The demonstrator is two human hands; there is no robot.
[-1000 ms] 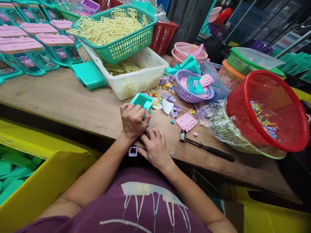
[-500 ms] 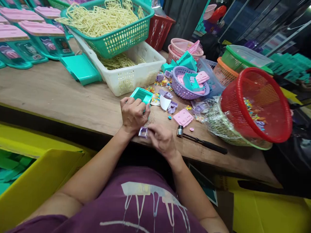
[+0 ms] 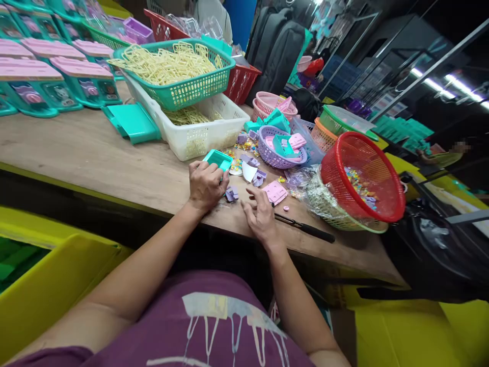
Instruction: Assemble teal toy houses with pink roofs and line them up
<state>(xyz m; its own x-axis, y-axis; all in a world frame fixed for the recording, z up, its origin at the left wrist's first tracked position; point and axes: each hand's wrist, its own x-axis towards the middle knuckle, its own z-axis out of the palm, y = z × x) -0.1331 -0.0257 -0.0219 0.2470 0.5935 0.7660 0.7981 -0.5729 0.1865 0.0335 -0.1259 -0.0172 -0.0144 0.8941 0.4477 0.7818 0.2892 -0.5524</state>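
Observation:
My left hand (image 3: 208,184) is closed around the near end of a small teal plastic box (image 3: 219,160), its hollow side facing up on the wooden table. Just right of that hand lies a small purple plastic part (image 3: 231,193), touched by neither hand's spread fingers. My right hand (image 3: 260,215) hovers at the table's front edge, fingers apart and holding nothing. Beside it, a hammer (image 3: 305,228) with a black grip points to the right; its head is hidden behind the hand. A pink plate (image 3: 275,192) with small holes sits beyond my right fingers.
A teal basket (image 3: 183,92) of pale yellow loops rests on a white basket (image 3: 206,135). Purple parts and tiny colourful beads (image 3: 244,145) are scattered near a purple basket (image 3: 280,159). At right, a red basket (image 3: 362,178) leans tilted. Finished-looking teal-and-pink toy houses (image 3: 91,81) stand far left.
The small purple part was at my right fingertips and now lies on the table. My right hand has opened and moved right, over the hammer head. The view has tilted upward.

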